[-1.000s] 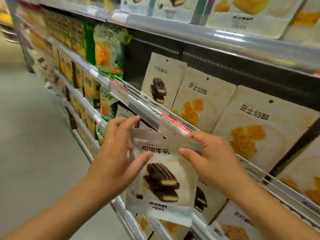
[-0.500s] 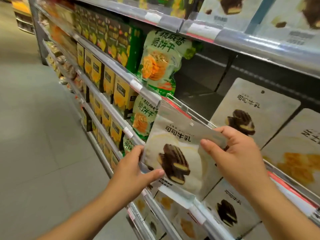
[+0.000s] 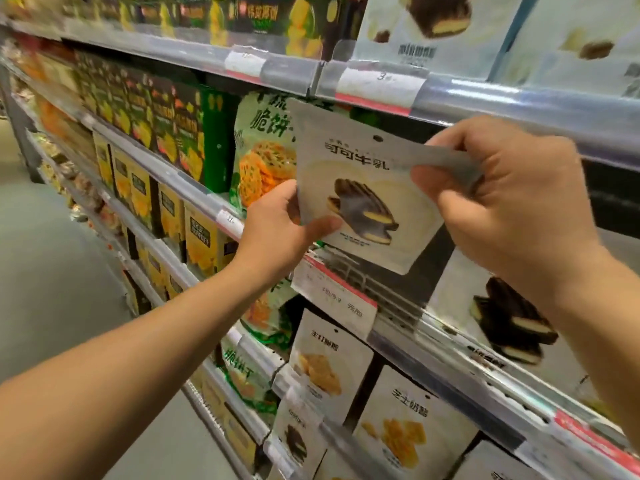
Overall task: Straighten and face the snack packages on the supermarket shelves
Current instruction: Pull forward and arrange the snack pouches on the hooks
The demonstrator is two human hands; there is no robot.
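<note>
A pale pouch with a chocolate biscuit picture (image 3: 360, 188) hangs in the air in front of the middle shelf, face toward me. My left hand (image 3: 277, 233) pinches its lower left edge between thumb and fingers. My right hand (image 3: 512, 199) grips its upper right corner, which folds over under the fingers. A matching chocolate pouch (image 3: 502, 320) stands on the same shelf to the right, partly hidden behind my right wrist. Green cracker bags (image 3: 263, 154) stand just left of the held pouch.
A wire rail with a red-edged price tag (image 3: 332, 299) runs along the shelf front below the pouch. Yellow and dark boxes (image 3: 173, 133) line the shelves to the left. Cheese-snack pouches (image 3: 401, 431) stand on the lower shelf. The upper shelf edge (image 3: 381, 84) is close above.
Both hands have lifted the chocolate pouch from below the shelf rail up and over it, toward the dark gap on the middle shelf. The camera has swung left and up.
</note>
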